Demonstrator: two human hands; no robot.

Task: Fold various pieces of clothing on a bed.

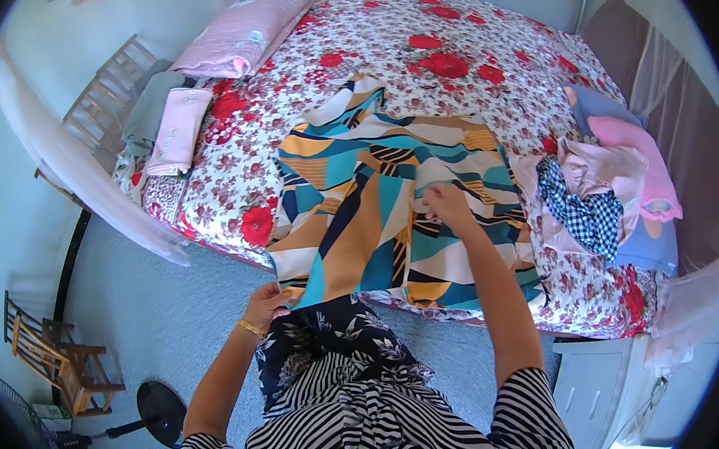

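Note:
A garment with a multicoloured geometric print [367, 206] lies spread over the near edge of a bed covered by a floral sheet [362, 35]. My left hand [266, 306] pinches its lower left corner between thumb and fingers, just past the bed's edge. Over the garment's middle right is my right hand [444, 204], its fingers curled; whether they grip any fabric cannot be told. The upper left part of the garment is bunched toward a narrow end.
A folded pink cloth [178, 131] and a pink quilt [248, 29] are at the left. Checked fabric [579, 204] lies by pillows [637, 151] at the right. Wooden chairs [69, 366] and a fan's round base [161, 405] stand on the floor; a grey cabinet [597, 389] is at lower right.

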